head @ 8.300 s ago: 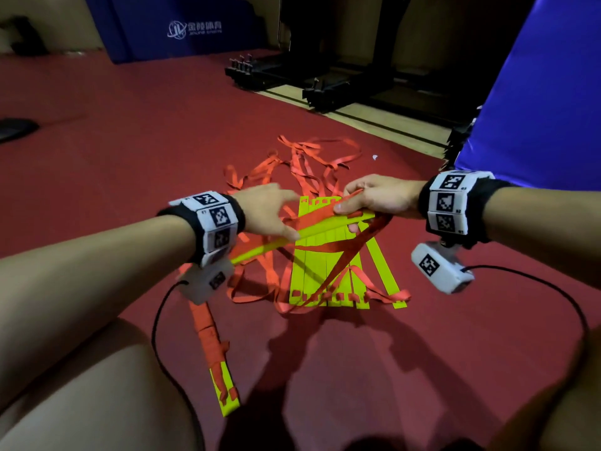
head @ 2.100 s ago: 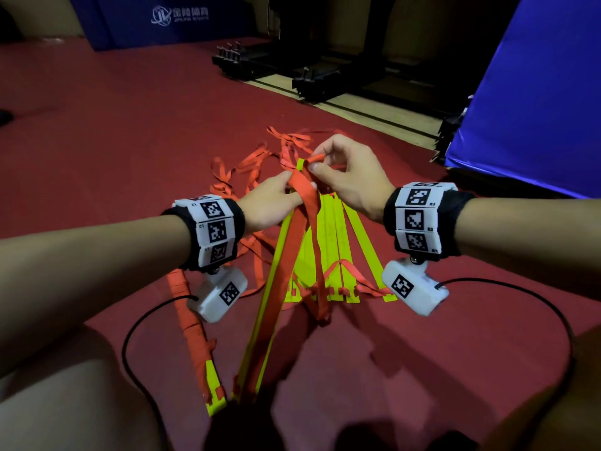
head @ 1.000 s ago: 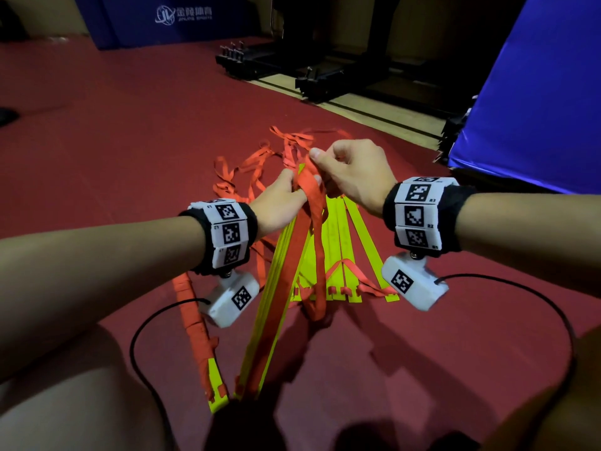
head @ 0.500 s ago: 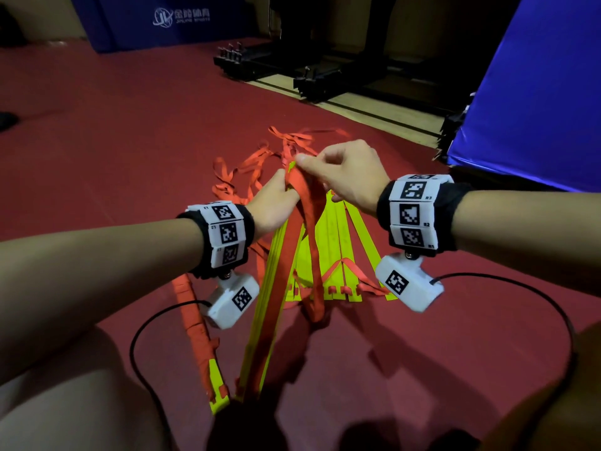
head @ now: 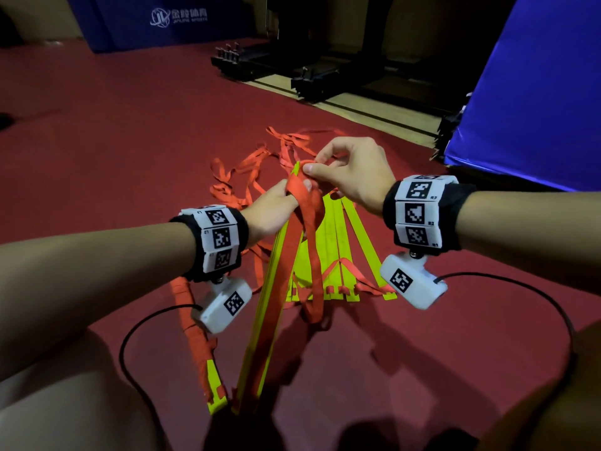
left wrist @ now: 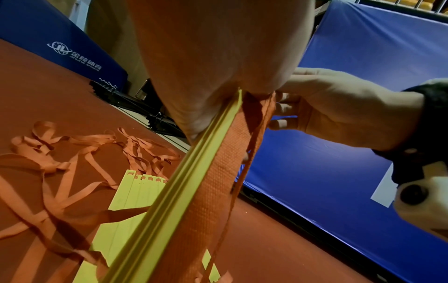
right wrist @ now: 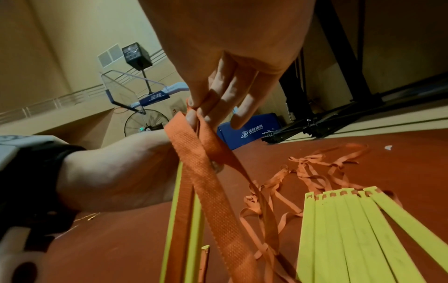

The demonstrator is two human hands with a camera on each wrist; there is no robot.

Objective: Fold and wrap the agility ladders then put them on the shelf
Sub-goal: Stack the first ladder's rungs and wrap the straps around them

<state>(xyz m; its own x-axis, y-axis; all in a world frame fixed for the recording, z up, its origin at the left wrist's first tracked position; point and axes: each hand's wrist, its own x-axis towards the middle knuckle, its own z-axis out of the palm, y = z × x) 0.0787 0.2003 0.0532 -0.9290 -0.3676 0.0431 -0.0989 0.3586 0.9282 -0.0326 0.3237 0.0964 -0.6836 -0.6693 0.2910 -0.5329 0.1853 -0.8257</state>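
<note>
While the left hand is gripping the upper end of a gathered bundle of flat yellow plastic rungs, holding it propped steeply off the red gym floor, the right hand is pinching a wide orange woven strap between thumb and forefinger at the bundle's top, its other fingers hanging loosely. Judging by this, the wrapping is only beginning: the strap is draping down in a long loop rather than binding the rungs. Another fan of yellow rungs is lying flat just beyond, with thin orange webbing sprawling in tangles behind it. One strap-wound bundle is resting below the left wrist. No shelf is showing, so stowing remains.
</note>
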